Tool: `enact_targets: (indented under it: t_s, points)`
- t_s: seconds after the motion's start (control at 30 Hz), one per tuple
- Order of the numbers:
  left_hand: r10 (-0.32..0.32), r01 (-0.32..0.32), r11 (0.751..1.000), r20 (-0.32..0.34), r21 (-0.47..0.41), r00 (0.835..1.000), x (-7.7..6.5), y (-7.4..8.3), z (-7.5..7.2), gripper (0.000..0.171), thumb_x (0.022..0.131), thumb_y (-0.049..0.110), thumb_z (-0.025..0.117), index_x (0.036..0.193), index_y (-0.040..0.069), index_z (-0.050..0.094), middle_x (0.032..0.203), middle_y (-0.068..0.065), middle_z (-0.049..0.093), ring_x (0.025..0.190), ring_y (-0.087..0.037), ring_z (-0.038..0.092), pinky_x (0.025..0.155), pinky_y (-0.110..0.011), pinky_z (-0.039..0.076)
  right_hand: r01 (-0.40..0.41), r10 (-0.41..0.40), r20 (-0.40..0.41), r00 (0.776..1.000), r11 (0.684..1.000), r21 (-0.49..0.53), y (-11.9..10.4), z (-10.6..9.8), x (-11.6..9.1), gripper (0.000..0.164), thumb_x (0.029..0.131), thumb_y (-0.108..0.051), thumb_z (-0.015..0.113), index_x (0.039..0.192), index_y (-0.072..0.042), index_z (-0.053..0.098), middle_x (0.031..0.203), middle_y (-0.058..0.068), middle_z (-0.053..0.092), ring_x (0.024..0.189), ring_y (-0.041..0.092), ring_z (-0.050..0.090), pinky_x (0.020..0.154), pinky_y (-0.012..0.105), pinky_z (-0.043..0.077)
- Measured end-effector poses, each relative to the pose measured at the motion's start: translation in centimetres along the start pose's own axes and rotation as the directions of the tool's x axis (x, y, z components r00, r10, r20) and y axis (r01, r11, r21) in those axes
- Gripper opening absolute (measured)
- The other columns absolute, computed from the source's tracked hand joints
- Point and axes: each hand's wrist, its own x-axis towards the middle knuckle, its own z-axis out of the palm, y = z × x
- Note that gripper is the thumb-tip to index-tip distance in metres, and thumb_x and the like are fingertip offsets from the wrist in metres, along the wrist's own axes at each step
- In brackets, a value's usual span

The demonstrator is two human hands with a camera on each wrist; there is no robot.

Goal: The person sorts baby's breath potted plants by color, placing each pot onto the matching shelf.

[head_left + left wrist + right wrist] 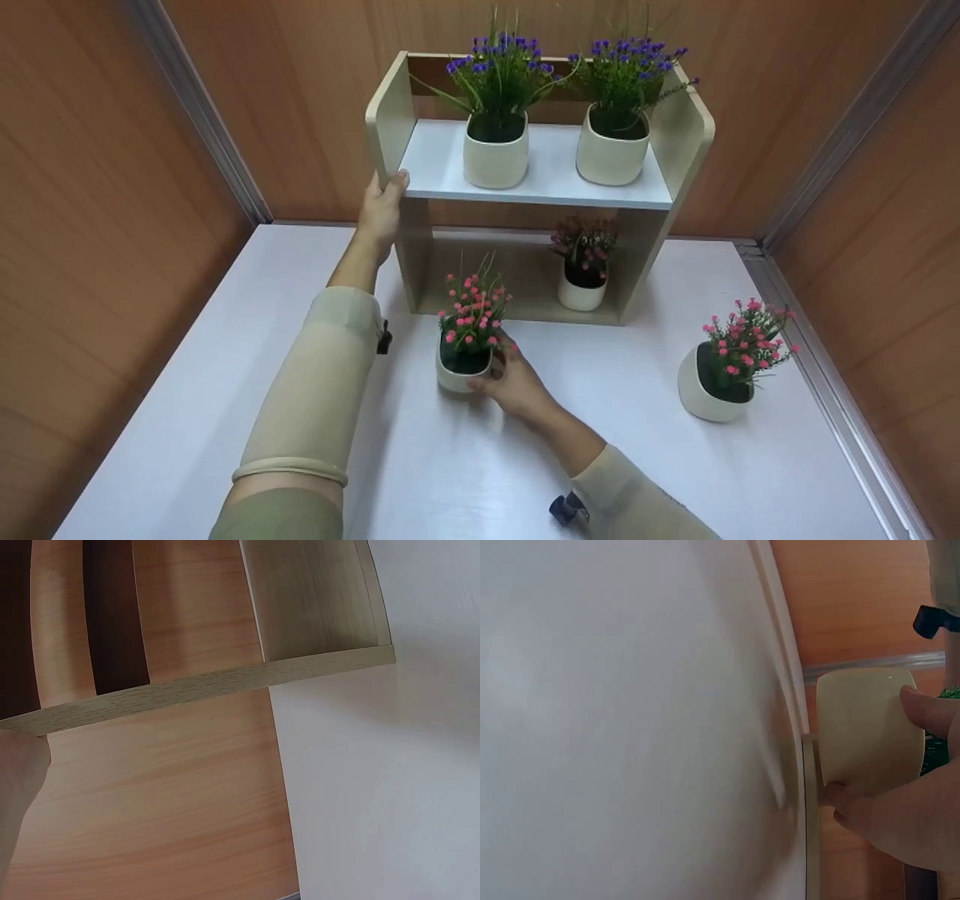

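I have a big white worktop with a tan shelf standing at its back. My left arm reaches far out, nearly straight, and my right arm slants in from the lower right. Two white pots with purple flowers sit on the shelf's upper board, and a white pot with dark red flowers is down below on the right. A lone pink-flower pot is on the worktop's right side. The pink-flower pot I hold is in front of the shelf's lower left; I can't tell if its bottom touches the worktop. My right grip curls round its right side, thumb nearer me. My left grip holds the shelf's left side, thumb by the upper board.
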Motion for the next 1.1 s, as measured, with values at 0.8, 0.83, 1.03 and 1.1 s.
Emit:
enact_targets:
  t_s: [0.8,0.83,1.03,1.1]
  points:
    - [-0.008,0.008,1.0,-0.009,-0.009,1.0,0.1,0.2,0.2,0.07,0.114,0.046,0.047,0.175,0.025,0.019,0.185,-0.005,0.015,0.174,-0.027,0.005,0.142,-0.051,0.003,-0.11,0.082,-0.187,0.979,0.983,-0.15,1.7,-8.0,7.0,0.11,0.102,-0.029,0.078,0.173,-0.001,-0.001,0.172,0.029,0.037,0.162,0.041,0.037,0.135,0.051,0.033]
    - [-0.012,0.012,1.0,-0.009,-0.009,1.0,0.1,0.2,0.2,0.07,0.114,0.046,0.048,0.175,0.025,0.019,0.185,-0.005,0.015,0.174,-0.027,0.005,0.142,-0.051,0.003,-0.107,0.077,-0.185,0.98,0.982,-0.157,1.8,-8.1,7.1,0.11,0.102,-0.03,0.078,0.173,0.0,-0.001,0.171,0.03,0.038,0.162,0.041,0.038,0.135,0.051,0.033]
    - [-0.015,0.015,1.0,-0.006,-0.015,1.0,0.0,0.2,0.1,0.068,0.114,0.045,0.047,0.174,0.024,0.022,0.184,-0.005,0.017,0.174,-0.027,0.006,0.142,-0.051,0.004,-0.052,0.031,-0.148,0.989,0.989,-0.139,1.8,-8.6,7.9,0.102,0.104,-0.028,0.076,0.175,-0.009,0.006,0.177,0.028,0.025,0.165,0.043,0.032,0.134,0.051,0.033]
    - [-0.011,0.011,1.0,0.001,-0.012,1.0,-0.1,0.2,0.2,0.068,0.114,0.045,0.046,0.174,0.026,0.02,0.184,-0.004,0.016,0.174,-0.027,0.005,0.142,-0.052,0.002,-0.033,0.015,-0.135,0.991,0.99,-0.135,1.7,-8.8,8.1,0.101,0.104,-0.028,0.076,0.176,-0.012,0.007,0.18,0.026,0.018,0.166,0.043,0.029,0.134,0.051,0.033]
